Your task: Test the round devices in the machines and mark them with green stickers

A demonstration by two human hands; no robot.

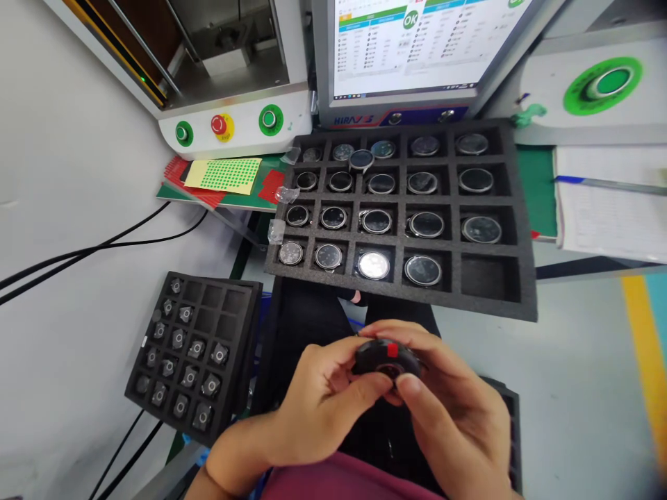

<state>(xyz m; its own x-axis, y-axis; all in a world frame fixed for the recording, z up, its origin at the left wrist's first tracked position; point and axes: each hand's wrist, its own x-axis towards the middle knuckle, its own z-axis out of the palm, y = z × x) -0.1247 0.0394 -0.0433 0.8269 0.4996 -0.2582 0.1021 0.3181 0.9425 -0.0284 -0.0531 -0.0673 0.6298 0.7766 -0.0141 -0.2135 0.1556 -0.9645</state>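
As my left hand (pixel 326 399) and right hand (pixel 448 399) curl closed around a round, seemingly watch-like piece (pixel 388 357), both thumbs press it. The foam tray (pixel 487 278) lies upper centre.

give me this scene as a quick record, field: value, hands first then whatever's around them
left hand: holds one side of a round black watch
right hand: holds the other side of the same watch
thumbs: side by side on the watch
mark on watch: red patch
large tray: dark, beyond the hands, with round watches in its compartments; one watch sits across the dividers
small tray: dark, at the left, holding small wrapped pieces
screen: on, green ok mark showing
pen: on papers, at the right
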